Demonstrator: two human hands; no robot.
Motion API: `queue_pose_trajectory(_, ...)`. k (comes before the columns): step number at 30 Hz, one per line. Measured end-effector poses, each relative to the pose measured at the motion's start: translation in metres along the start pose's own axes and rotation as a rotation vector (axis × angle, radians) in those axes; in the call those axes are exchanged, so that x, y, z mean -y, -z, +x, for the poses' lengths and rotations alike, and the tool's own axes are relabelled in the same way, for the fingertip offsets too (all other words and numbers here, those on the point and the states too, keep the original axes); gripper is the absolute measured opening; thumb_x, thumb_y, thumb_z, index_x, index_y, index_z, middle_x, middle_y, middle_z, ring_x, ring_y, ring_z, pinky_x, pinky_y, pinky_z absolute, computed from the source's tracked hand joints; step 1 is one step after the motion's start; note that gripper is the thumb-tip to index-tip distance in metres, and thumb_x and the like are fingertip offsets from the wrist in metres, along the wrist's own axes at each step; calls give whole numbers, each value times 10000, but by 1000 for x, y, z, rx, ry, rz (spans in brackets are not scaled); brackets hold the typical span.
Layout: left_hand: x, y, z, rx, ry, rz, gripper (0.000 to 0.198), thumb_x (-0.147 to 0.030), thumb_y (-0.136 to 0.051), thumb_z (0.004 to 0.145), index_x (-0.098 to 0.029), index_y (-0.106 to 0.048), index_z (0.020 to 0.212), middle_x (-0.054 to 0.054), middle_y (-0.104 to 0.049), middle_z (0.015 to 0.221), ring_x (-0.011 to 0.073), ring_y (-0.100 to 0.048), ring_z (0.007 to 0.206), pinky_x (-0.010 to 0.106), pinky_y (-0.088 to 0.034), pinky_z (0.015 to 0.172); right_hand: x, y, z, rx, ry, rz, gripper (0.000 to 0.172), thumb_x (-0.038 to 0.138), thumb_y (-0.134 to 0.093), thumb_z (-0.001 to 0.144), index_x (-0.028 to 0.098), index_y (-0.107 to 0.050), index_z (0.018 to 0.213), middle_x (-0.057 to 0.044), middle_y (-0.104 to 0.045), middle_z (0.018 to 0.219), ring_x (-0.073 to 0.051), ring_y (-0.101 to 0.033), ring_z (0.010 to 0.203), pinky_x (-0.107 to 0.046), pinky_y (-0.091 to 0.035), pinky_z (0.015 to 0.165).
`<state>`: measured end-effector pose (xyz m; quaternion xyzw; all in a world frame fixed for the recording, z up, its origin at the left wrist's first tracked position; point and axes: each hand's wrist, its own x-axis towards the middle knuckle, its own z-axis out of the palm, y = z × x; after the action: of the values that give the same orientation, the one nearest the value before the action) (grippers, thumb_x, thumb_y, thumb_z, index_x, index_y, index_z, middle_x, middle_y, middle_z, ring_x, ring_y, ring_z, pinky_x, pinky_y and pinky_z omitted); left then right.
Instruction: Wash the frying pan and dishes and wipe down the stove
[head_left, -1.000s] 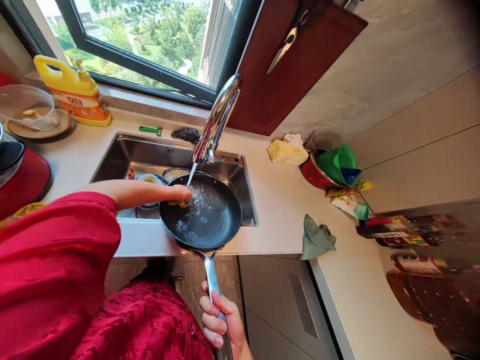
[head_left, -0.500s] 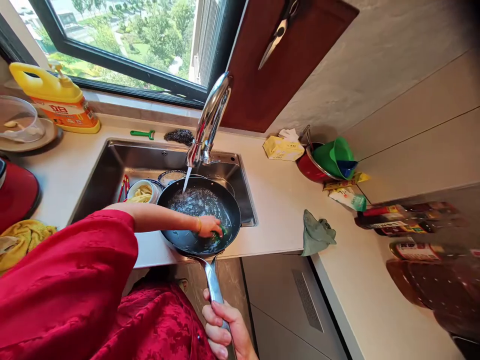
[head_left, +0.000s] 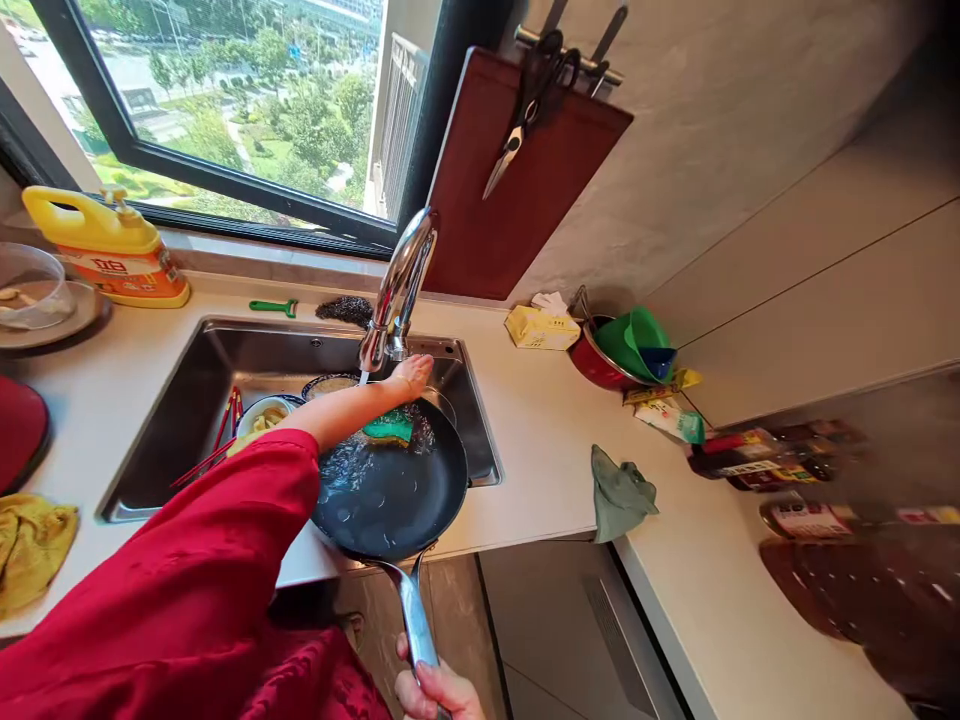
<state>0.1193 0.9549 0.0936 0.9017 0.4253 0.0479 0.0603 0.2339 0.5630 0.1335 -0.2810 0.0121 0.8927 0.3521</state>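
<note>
A dark frying pan (head_left: 405, 500) with water in it is over the front of the sink, tilted slightly. My right hand (head_left: 439, 692) is wrapped round its metal handle (head_left: 417, 622). My left hand (head_left: 415, 374) reaches across the pan to the base of the chrome faucet (head_left: 403, 280), beside its lever area; whether it touches the lever is hidden. Its fingers look stretched out and hold nothing that I can see. Below my left forearm a green sponge (head_left: 390, 428) with a yellow side lies in the pan. A short piece of the water stream (head_left: 364, 378) shows under the spout.
The steel sink (head_left: 180, 400) holds a bowl (head_left: 264, 415) of pale food pieces and red chopsticks (head_left: 227, 418). Behind it lie a green peeler (head_left: 273, 308) and a steel scourer (head_left: 345, 310). A grey-green cloth (head_left: 621, 493) hangs at the counter edge. Scissors (head_left: 517, 140) hang before a brown board (head_left: 480, 230).
My left hand has let go of the sponge, leaving it in the pan, and has moved up to the faucet. My right hand still grips the handle. The view has tilted up.
</note>
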Motion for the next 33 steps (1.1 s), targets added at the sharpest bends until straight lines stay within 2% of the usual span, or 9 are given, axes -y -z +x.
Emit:
queue_pose_trajectory(4,32,-8,11,-30,116,-22,644,-69,-388,744,-87,-359,1387,83,-302,1461,215,-155,1376,348,-98,1129,-5,6,1,-29,11,-48,326,312,-740,638,180,-558,873,114,-381,493,26,-159,316,-113,-76,307)
queue_pose_trajectory(7,34,-7,5,-13,308,11,591,-97,-353,805,-116,-352,1396,58,-199,1502,268,-93,1383,427,-27,1126,-9,13,1,-32,31,-68,332,316,-725,650,181,-536,887,113,-384,507,28,-163,321,-114,-72,313)
queue_pose_trajectory(10,9,-8,-18,-22,377,17,517,-278,-364,877,-220,-366,1391,51,-137,1518,357,-31,1371,584,2,1067,-11,21,1,2,28,-52,328,325,-712,670,189,-529,905,117,-377,517,23,-155,325,-119,-83,312)
queue_pose_trajectory(12,-13,-15,-44,25,298,-56,512,-445,-354,885,-316,-360,1380,44,-135,1518,395,-73,1355,639,-113,1019,-10,25,1,30,13,-19,317,328,-712,680,189,-536,905,119,-368,520,22,-150,327,-120,-86,313)
queue_pose_trajectory(16,-41,-38,-101,349,241,-196,681,-630,-425,792,-335,-313,1396,124,-164,1496,439,-232,1294,594,-317,926,-3,28,3,109,-31,19,276,306,-703,709,184,-572,920,119,-353,526,17,-134,329,-119,-111,302)
queue_pose_trajectory(18,-48,-46,-120,392,268,-210,717,-638,-452,773,-307,-317,1395,164,-232,1458,420,-302,1263,568,-352,903,1,27,5,152,-37,-4,253,296,-687,727,187,-581,930,119,-343,529,12,-117,328,-118,-133,289)
queue_pose_trajectory(23,-70,-48,-142,354,230,-182,646,-647,-571,667,-319,-507,1221,140,-438,1283,384,-423,1151,551,-426,819,8,20,10,162,-21,-36,229,263,-674,741,152,-589,923,117,-348,540,10,-114,333,-110,-172,276)
queue_pose_trajectory(26,-75,-38,-148,360,214,-217,482,-441,-628,686,-237,-590,1121,150,-530,1165,341,-527,1042,463,-472,794,10,14,11,126,-36,-70,218,232,-678,730,145,-585,907,118,-350,536,16,-125,336,-105,-169,284)
queue_pose_trajectory(33,-2,9,-174,-78,608,-616,448,-106,-471,734,-178,-548,1170,62,-656,868,174,-619,753,257,-476,652,29,-16,7,-22,-63,-181,267,174,-718,649,118,-545,845,125,-337,519,34,-169,338,-95,-140,296)
